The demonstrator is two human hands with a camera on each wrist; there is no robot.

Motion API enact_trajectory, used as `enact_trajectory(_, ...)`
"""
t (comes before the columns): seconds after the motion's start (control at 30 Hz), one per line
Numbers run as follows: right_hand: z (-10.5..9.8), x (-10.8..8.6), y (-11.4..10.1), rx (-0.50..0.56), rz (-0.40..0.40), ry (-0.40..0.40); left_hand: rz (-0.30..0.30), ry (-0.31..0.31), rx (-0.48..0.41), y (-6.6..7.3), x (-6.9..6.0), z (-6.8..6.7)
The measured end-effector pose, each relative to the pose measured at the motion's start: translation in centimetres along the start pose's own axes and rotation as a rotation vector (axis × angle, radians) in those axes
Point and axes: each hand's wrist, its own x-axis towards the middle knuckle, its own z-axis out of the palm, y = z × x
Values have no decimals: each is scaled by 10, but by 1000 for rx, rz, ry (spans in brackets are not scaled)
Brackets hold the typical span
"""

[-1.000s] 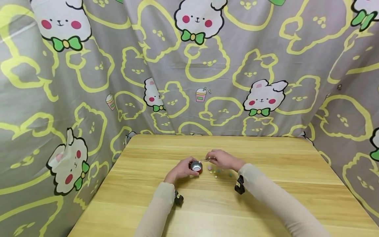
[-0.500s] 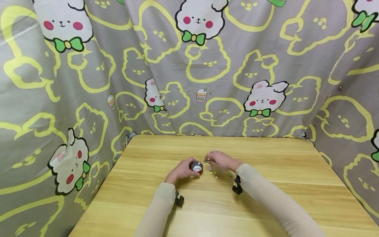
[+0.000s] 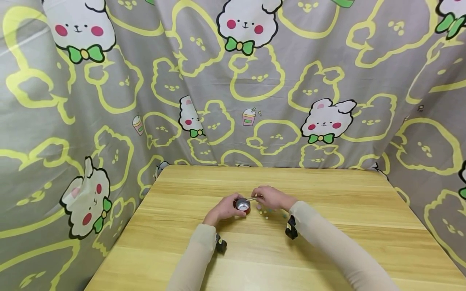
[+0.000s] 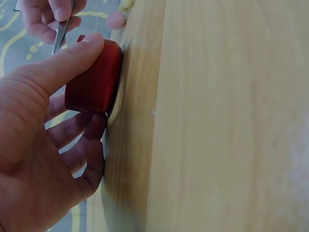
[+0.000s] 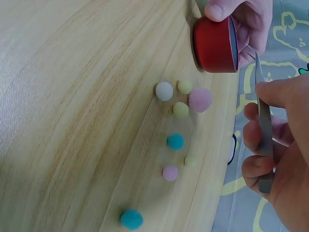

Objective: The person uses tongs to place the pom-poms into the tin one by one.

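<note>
My left hand grips a small round red tin, thumb on one side of its wall and fingers on the other. The tin stands on the table with its silvery inside facing up. My right hand pinches a pair of metal tweezers. Their tips reach over the tin's opening and stand slightly apart, with nothing visible between them. Beside the tin lie several loose pompoms: a white one, a large pink one, a yellow one and a blue one. The tin's floor is too small to make out.
A smaller pink pompom and another blue one lie farther from the tin. The wooden table ends at a patterned grey curtain behind and at both sides.
A small white pompom was at the tweezers' tips and moved over the tin in the earlier frames; now it no longer shows there. The left hand keeps its grip on the tin.
</note>
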Motion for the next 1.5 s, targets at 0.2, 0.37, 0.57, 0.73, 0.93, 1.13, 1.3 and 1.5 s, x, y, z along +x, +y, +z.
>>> enact_trajectory(0.2,-3,-2,-3,3,3,2,6,-3,9,0,0,0)
enact_trajectory(0.37,-7,-5,-5,7,-11,15,5,-5,10,1,-1,0)
enact_trajectory(0.57,-12,-11,-3,9,-11,24,8,-5,10,3,-2,0)
enact_trajectory(0.73,-18,-20,-1,17,-3,31,3,-8,19,2,-2,1)
enact_trajectory(0.93,-24,-32,5,-14,-28,52,-8,-11,13,1,-3,0)
enact_trajectory(1.13,-29,-44,11,-28,-17,61,-10,-13,12,2,-3,0)
enact_trajectory(1.3,-29,-52,16,-38,-29,58,-23,-15,7,3,-4,0)
enact_trajectory(1.5,-30,-61,18,-40,-58,87,-20,-11,-3,2,-4,-1)
